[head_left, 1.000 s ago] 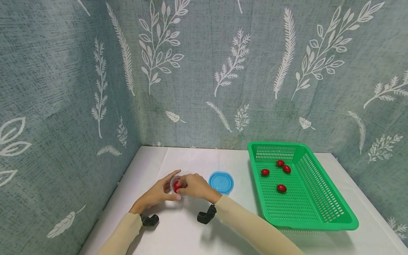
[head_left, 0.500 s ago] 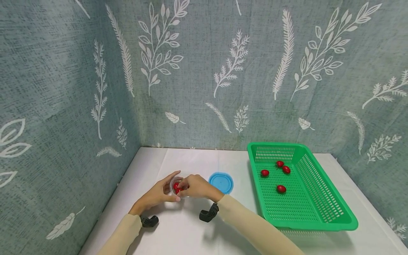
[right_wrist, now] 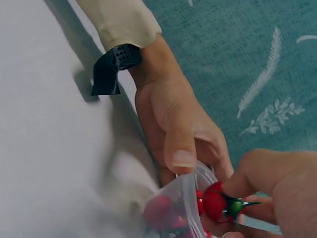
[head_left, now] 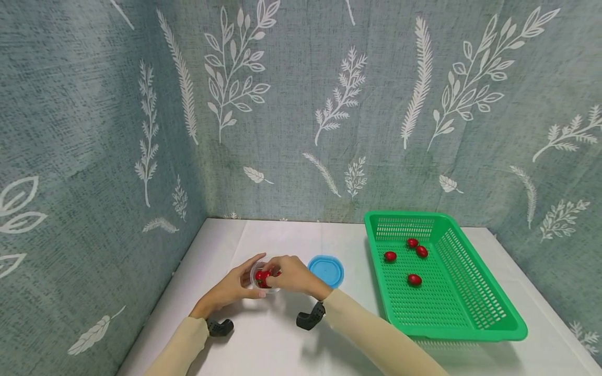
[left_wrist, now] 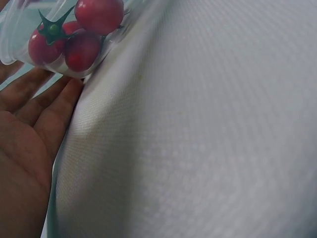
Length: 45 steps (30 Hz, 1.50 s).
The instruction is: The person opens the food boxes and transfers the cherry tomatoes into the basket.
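Just below centre-left of the head frame, the left hand point(head_left: 229, 287) curves spread thumb and fingers round the cup point(right_wrist: 168, 210), where several tomatoes point(left_wrist: 99, 16) lie. The right hand point(head_left: 292, 275), fingers bent, pinches a tomato point(right_wrist: 215, 202) at its mouth. Lower centre holds a lid point(head_left: 326, 271); lower right, a basket point(head_left: 461, 334).

Cream sleeves point(head_left: 376, 334), black wrist cameras point(head_left: 311, 316)

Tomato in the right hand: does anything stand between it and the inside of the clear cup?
No lid does: the blue lid lies apart on the table. Inside the cup, other tomatoes may limit room for the held tomato.
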### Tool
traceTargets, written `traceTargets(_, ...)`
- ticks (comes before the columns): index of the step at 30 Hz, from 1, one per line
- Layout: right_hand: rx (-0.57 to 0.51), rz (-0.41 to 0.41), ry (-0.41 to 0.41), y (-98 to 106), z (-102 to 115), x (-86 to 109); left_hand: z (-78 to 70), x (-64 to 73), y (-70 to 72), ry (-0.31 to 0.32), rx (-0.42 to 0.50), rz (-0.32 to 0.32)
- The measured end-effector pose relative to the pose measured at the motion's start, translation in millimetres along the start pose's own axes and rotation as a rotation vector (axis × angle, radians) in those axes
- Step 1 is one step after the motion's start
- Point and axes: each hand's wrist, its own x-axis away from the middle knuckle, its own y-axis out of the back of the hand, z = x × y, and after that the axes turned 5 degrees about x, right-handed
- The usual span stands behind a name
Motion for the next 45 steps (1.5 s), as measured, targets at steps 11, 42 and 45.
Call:
traceTargets(11, -0.036, -0.120, -0.072, 15, 3, 10.7, -2.3, 0.4, -0.9, -0.009, -0.006, -0.010)
traceTargets(42, -0.119, -0.230, -0.043, 8, -8, 17.8, 0.8, 0.2, -1.7, -0.014, -0.014, -0.014)
traceTargets(45, -0.156, -0.220, -0.036, 8, -9, 18.7, 0.5, 0.5, -2.0, -0.009, -0.012, -0.016)
